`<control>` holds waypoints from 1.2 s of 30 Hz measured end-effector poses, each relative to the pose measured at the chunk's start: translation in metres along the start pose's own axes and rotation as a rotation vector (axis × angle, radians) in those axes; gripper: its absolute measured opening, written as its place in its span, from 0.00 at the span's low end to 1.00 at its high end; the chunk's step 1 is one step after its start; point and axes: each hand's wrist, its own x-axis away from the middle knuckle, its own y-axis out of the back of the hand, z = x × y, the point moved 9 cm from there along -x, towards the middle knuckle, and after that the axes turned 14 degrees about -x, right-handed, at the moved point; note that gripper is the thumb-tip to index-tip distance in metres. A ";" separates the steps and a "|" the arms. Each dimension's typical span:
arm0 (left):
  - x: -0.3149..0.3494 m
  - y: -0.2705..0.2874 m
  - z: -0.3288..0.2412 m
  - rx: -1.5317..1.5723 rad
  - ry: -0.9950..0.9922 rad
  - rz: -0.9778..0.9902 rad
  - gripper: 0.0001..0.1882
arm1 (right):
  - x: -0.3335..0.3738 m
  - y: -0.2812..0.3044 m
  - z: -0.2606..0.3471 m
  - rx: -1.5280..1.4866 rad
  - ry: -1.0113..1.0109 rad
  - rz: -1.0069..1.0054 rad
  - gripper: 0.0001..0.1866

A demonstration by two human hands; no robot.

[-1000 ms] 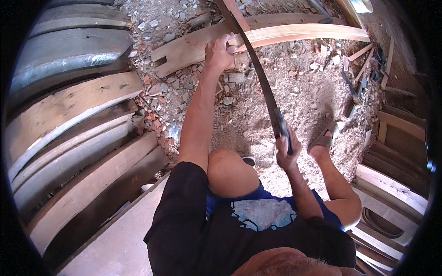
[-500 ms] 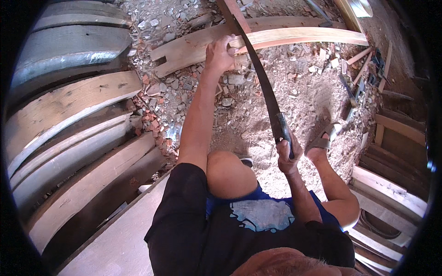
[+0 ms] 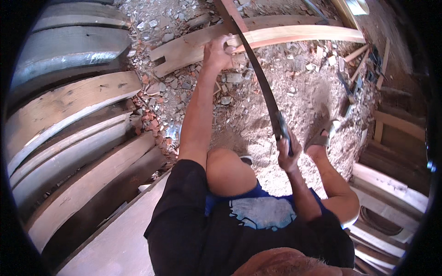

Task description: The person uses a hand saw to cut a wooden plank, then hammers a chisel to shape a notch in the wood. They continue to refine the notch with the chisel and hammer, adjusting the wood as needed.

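My right hand [image 3: 288, 152] is wrapped round the handle of a long dark handsaw [image 3: 263, 83]. The saw's blade runs away from me and lies across a pale wooden bar [image 3: 304, 35] near its left end. That end is gripped by my left hand [image 3: 218, 53], its fingers curled over the wood just left of the blade. Beneath the bar is a wider plank [image 3: 182, 51] with a notch cut in its left end. A reddish piece of wood [image 3: 232, 14] comes in from the top, passing next to the saw's tip.
Thick beams [image 3: 78, 101] are stacked along the left. A pale board [image 3: 115, 234] lies at lower left. Stone and brick rubble [image 3: 161, 87] and wood chips cover the ground. Loose tools and sticks [image 3: 352, 87] lie at right, with more timber [image 3: 389, 186] below them.
The saw has shifted slightly along its length, with its blade still across the bar. The bar and my left hand have moved slightly left; my grip is the same.
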 end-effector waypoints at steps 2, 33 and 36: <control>-0.001 -0.002 -0.002 -0.056 -0.054 -0.020 0.26 | -0.024 -0.009 0.003 0.043 0.097 -0.058 0.23; -0.003 -0.013 0.010 -0.030 0.004 0.051 0.26 | -0.014 -0.011 0.016 0.170 0.126 -0.014 0.23; -0.003 -0.020 0.010 -0.103 -0.075 0.018 0.24 | -0.110 -0.052 -0.048 0.048 -0.223 0.009 0.21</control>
